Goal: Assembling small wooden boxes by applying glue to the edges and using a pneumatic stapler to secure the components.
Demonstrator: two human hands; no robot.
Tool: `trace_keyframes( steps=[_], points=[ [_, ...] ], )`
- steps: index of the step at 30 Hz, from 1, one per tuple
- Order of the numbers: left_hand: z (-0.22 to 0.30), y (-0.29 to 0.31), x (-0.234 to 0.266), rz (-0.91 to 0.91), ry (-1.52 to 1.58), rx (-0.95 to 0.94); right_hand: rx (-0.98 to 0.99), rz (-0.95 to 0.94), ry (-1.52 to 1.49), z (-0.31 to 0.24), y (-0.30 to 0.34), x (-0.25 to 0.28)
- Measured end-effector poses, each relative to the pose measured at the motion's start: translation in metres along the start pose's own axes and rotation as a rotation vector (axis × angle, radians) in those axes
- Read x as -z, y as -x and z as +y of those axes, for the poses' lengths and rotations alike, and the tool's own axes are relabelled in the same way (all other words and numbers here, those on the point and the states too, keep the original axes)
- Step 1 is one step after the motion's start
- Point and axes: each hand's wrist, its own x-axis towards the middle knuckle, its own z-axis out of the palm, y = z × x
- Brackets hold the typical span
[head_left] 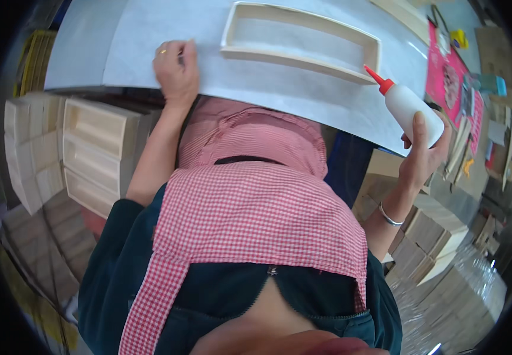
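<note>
On the pale table (143, 35) lies a long, shallow rectangular wooden frame (285, 62) with light, thin walls. My right hand (426, 145) is wrapped round a white squeeze bottle (408, 109) with a red pointed nozzle, tilted toward the frame. The nozzle's tip meets or overlaps the frame's near right corner; whether it touches cannot be told. My left hand (176, 71) rests on the table left of the frame, apart from it. Its fingers are curled in, and what they hold, if anything, is hidden.
Stacked wooden boxes (93, 154) stand below the table at the left. More stacked wooden pieces (427, 236) are at the lower right, near plastic-wrapped stacks (451, 302). A pink printed sheet (445, 77), a yellow item (459, 39) and a teal container (486, 84) lie beyond the table's right end.
</note>
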Motion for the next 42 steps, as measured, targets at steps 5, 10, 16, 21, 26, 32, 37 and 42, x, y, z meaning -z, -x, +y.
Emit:
trace_keyframes(
  steps=[5, 10, 16, 21, 26, 32, 37, 42],
  points=[
    [-0.009, 0.004, 0.001, -0.101, -0.044, 0.0, 0.158, -0.231, -0.146, -0.005, 0.037, -0.077],
    [-0.007, 0.009, 0.002, -0.078, -0.035, -0.017, 0.266, -0.417, -0.197, -0.018, 0.053, -0.128],
    [-0.006, 0.007, -0.001, -0.046, -0.071, -0.01, 0.335, -0.439, -0.145, -0.026, 0.055, -0.141],
    [-0.006, 0.007, -0.002, -0.033, -0.077, -0.006, 0.302, -0.393, -0.075, -0.026, 0.047, -0.121],
    [-0.007, 0.006, -0.002, -0.036, -0.075, -0.01, 0.392, -0.27, 0.012, -0.01, 0.037, -0.095],
    [-0.004, 0.006, -0.002, -0.045, -0.068, -0.006, 0.35, -0.169, 0.062, -0.002, 0.03, -0.064],
    [-0.004, 0.006, 0.0, -0.055, -0.05, 0.008, 0.327, -0.088, 0.098, 0.004, 0.024, -0.042],
    [-0.005, 0.006, -0.002, -0.065, -0.052, 0.003, 0.27, -0.01, 0.142, 0.011, 0.019, -0.019]
  ],
)
